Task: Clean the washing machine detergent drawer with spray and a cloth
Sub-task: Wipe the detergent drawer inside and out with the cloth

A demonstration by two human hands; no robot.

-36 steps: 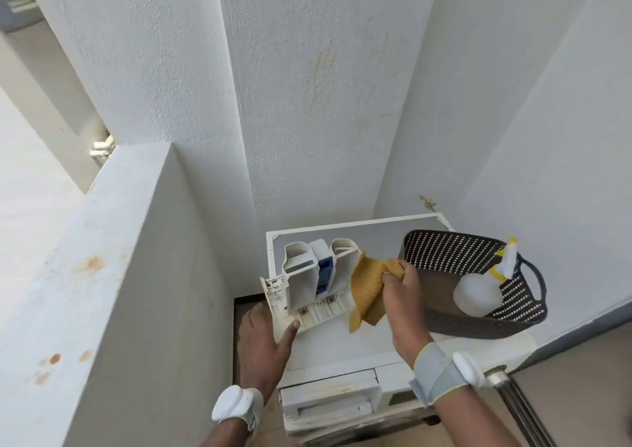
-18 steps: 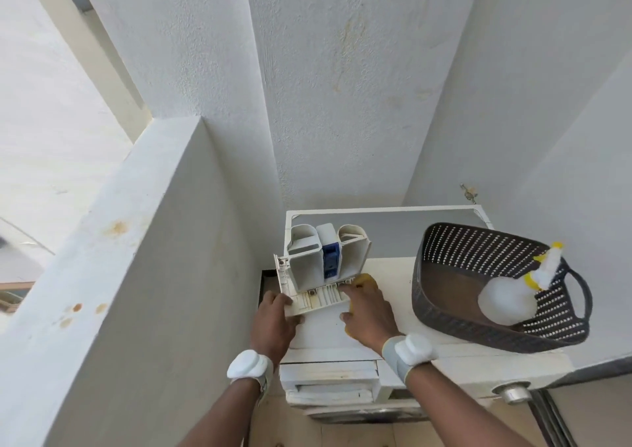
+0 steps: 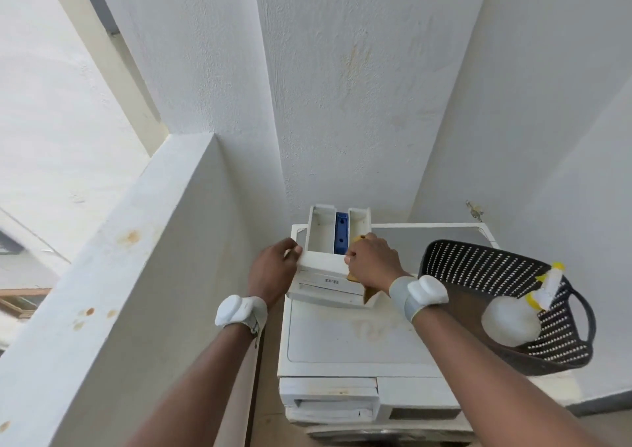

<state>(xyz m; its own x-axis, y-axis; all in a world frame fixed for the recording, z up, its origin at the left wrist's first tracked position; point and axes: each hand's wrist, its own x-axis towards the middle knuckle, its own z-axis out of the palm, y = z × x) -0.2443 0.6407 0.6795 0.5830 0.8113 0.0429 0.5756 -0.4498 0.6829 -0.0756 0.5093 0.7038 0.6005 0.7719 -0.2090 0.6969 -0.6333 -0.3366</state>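
The white detergent drawer (image 3: pixel 321 241), with a blue middle insert, rests on top of the washing machine (image 3: pixel 359 340), its front panel facing me. My left hand (image 3: pixel 273 268) grips the drawer's left front corner. My right hand (image 3: pixel 371 261) presses a mustard-yellow cloth (image 3: pixel 355 277) against the drawer's right side; the hand hides most of the cloth. A white spray bottle (image 3: pixel 513 320) with a yellow nozzle lies in the dark perforated basket (image 3: pixel 478 265) at the right.
A low white wall (image 3: pixel 136 258) runs close along the machine's left side. White walls close in behind and to the right. The empty drawer slot (image 3: pixel 331 404) shows at the machine's front top left.
The drawer has been turned flatter, so its front panel now faces me. My right hand with the cloth has moved from the front onto the drawer's right side. The view has shifted.
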